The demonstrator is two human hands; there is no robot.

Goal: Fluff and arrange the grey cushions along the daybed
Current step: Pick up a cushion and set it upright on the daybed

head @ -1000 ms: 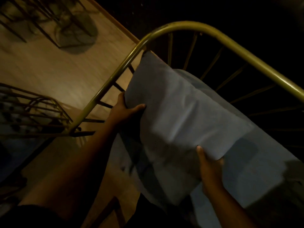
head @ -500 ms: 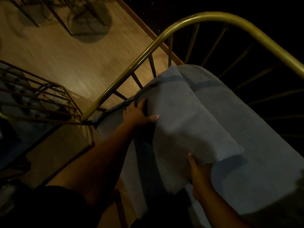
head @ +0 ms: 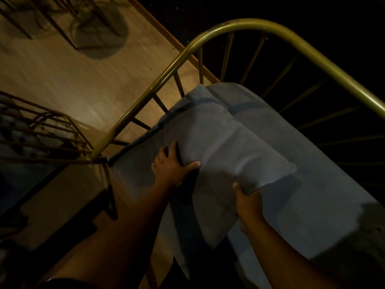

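A grey cushion [head: 225, 147] lies on the daybed's grey seat pad [head: 308, 205], with its far corner near the curved brass rail [head: 308, 51]. My left hand [head: 173, 165] grips the cushion's left edge, thumb on top and fingers tucked under. On the near right edge, my right hand [head: 250, 201] clamps the cushion, thumb over the fabric. The scene is dim, and the cushion's underside is hidden.
Brass spindles [head: 227, 57] fan out below the rail behind the cushion. A wooden floor [head: 83, 84] spreads to the left. A second brass wire frame [head: 48, 138] stands at the left edge. A dark furniture base [head: 98, 34] sits on the floor at top.
The cushion has come down from a raised, tilted hold onto the seat pad near the rail. Both hands kept their grip and moved down with it.
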